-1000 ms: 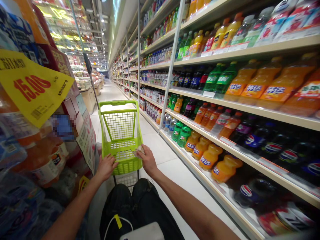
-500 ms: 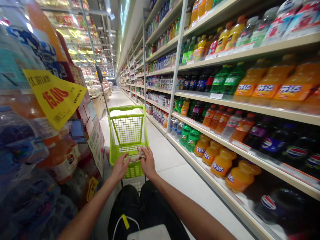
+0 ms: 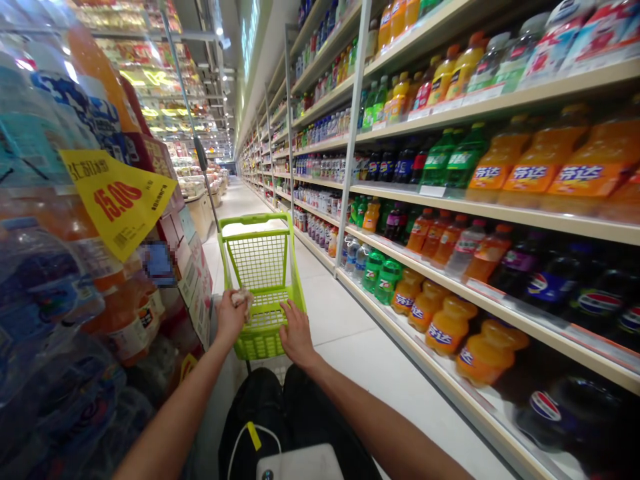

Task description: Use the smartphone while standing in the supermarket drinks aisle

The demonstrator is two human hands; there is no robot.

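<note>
A green plastic shopping cart (image 3: 260, 220) stands in front of my knees, with its slotted back panel and seat facing me. My left hand (image 3: 233, 317) is closed on a small crumpled, pale brownish cloth (image 3: 243, 298) at the cart's left side. On the other side, my right hand (image 3: 296, 330) is at the near right part of the cart, its fingers stretched out and apart with nothing in them. Whether its fingertips touch the rim, I cannot tell.
Shelves (image 3: 500, 193) of bottled drinks line the right side. Packed bottles (image 3: 50, 287) and boxes (image 3: 193, 280) crowd the left, under a yellow price sign (image 3: 125, 203). A tiled aisle (image 3: 345, 333) runs ahead. A white device (image 3: 300, 463) rests by my lap.
The cloth has gone from between both hands to the left hand, which moved left. My right hand has let go of it, lowered slightly and opened.
</note>
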